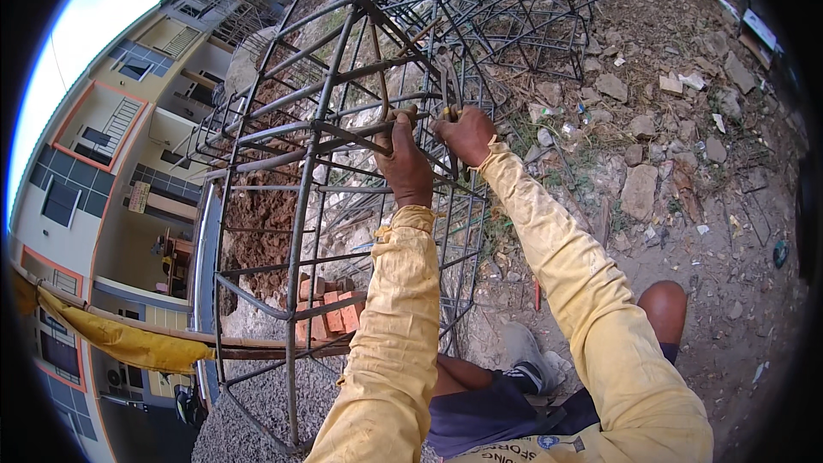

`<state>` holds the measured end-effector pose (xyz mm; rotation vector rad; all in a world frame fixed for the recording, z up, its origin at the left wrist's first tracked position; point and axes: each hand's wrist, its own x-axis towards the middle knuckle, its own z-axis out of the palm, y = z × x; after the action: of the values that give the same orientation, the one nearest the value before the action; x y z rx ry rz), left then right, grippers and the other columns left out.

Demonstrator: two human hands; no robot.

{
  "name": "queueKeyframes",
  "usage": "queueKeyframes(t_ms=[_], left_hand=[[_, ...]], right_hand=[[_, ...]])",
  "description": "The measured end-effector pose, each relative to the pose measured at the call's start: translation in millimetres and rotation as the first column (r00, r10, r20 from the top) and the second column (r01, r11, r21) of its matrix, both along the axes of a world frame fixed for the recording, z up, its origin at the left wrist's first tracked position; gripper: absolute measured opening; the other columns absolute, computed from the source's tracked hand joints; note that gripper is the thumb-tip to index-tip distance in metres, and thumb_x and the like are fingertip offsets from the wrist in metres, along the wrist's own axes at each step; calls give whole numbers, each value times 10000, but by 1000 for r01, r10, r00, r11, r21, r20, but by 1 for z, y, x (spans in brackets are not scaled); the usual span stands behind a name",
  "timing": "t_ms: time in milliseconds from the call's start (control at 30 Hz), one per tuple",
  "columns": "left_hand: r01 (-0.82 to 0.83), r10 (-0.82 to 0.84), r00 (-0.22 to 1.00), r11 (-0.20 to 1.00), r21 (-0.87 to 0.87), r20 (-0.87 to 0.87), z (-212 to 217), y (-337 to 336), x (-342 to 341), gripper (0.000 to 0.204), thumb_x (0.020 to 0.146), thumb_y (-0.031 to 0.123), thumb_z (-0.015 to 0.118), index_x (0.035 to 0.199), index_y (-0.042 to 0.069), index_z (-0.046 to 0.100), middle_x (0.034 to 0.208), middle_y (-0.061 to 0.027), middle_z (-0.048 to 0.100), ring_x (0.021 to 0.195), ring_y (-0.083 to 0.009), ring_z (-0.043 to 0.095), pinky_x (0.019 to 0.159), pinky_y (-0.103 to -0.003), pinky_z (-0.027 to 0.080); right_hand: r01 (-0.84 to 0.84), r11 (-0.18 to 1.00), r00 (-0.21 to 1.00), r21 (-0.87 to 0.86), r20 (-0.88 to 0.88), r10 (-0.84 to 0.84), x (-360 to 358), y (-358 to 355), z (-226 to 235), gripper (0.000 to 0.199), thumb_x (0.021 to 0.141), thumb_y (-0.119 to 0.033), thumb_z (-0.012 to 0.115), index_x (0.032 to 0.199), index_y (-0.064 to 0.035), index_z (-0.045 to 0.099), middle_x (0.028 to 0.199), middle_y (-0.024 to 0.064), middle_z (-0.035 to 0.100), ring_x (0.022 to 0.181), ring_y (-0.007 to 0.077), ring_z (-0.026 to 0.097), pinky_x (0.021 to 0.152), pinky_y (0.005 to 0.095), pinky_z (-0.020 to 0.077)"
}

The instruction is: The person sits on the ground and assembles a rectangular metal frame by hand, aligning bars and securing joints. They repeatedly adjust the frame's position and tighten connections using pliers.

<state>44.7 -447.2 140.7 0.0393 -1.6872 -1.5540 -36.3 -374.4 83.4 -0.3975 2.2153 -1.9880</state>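
A cage of steel rebar [300,193] stands before me, made of long bars with square stirrups. My left hand [406,163] is inside the cage's outline, fingers closed around a bar where several rods meet. Close beside it, my right hand [468,135] grips a dark metal tool [445,75] with a rounded head that looks like pincers. The tool points away from me among the bars. My fingers hide its handles in part, and I cannot make out what its jaws touch.
More rebar cages [531,9] lie at the far side. Stacked red bricks [330,313] and a gravel heap [249,416] are at the lower left. Yellow cloth [120,334] hangs on a pole. Stones and rubble [639,193] cover the ground to the right.
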Motion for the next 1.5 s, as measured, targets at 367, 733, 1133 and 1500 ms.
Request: queueKeyframes(t_ms=[367,733,1133,1500], left_hand=[[-4,5,1000,1000,-5,17,-2,-4,1,194,965,142,524,1010,-31,602,1050,-137,662,1011,-194,610,951,-333,458],[-27,27,999,999,-27,16,-3,-3,-1,260,955,183,535,1044,-43,629,1033,-123,666,984,-182,595,928,-329,443],[-8,9,999,999,-37,33,2,0,-1,245,963,176,526,1013,-48,614,1016,-115,651,975,-180,579,926,-327,447],[-69,71,997,993,-94,16,-3,-1,0,305,958,230,521,1020,-28,671,1003,-123,681,948,-192,613,906,-336,446]], right_hand=[[252,960,964,-118,-54,-260,20,-10,-2,294,752,-294,729,884,-38,670,819,194,685,766,339,679,708,407,526],[361,901,932,-243,69,-355,24,-27,-10,284,797,-313,714,918,-68,638,878,134,685,768,268,653,719,412,498],[194,539,967,-820,66,-246,5,-36,-1,84,788,-37,638,803,-59,558,831,78,718,710,91,628,610,253,478],[-86,611,994,-787,-27,105,-22,-3,-16,168,757,-34,675,885,-45,567,850,54,707,754,107,625,705,253,488]])
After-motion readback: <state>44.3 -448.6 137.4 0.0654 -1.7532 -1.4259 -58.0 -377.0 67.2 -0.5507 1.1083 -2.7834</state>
